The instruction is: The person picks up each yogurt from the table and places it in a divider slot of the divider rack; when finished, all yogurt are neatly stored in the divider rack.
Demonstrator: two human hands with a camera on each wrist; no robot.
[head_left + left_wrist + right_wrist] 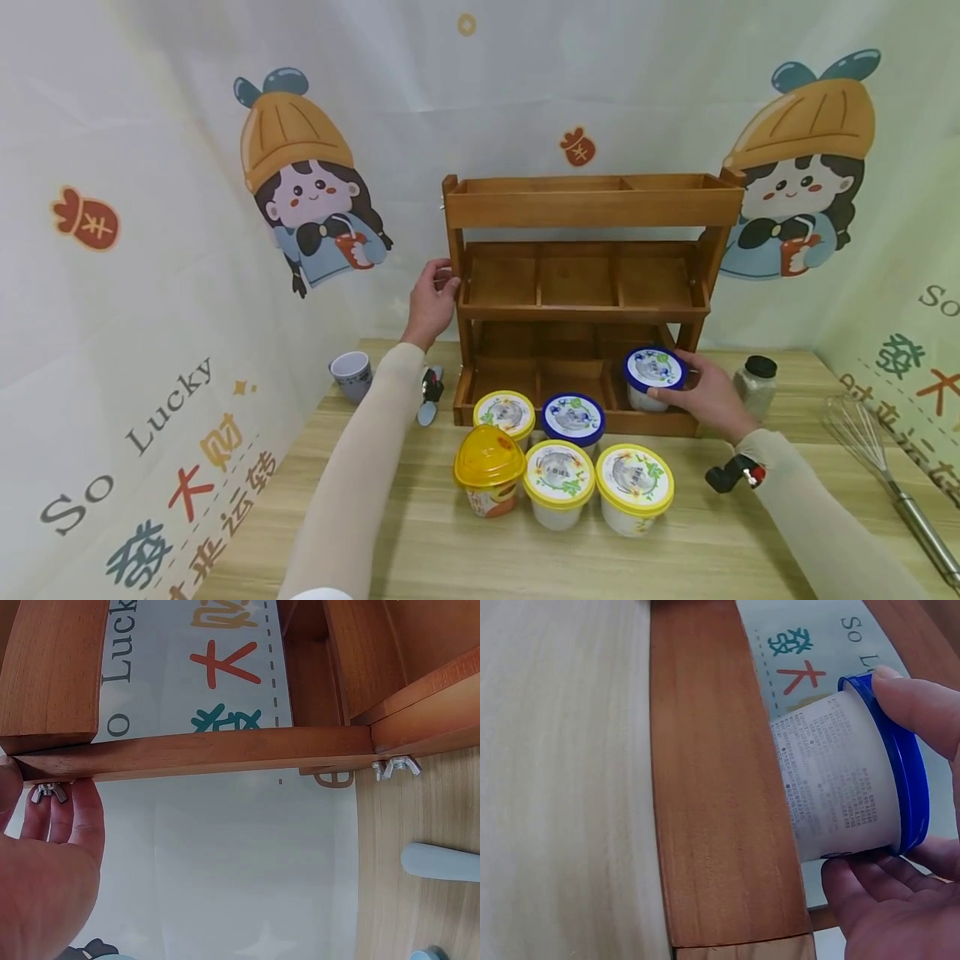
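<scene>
A three-tier wooden rack (592, 208) stands at the back of the table. My left hand (447, 282) grips its left upright at the middle shelf. In the left wrist view the fingers (64, 817) curl behind the wooden bar (195, 750) by a wing nut. My right hand (675, 385) holds a white blue-lidded cup (654, 369) at the right end of the bottom shelf. In the right wrist view the cup (836, 780) lies sideways against the rack's front rail (712, 787), with the thumb on its lid rim and fingers (862, 900) under it.
In front of the rack stand several more cups: a yellow-lidded one (504, 412), a blue-lidded one (573, 419), a domed yellow one (489, 467) and two more yellow-lidded ones (558, 479) (634, 482). A mug (351, 375) sits left, with a jar (756, 383) and whisk (885, 467) on the right.
</scene>
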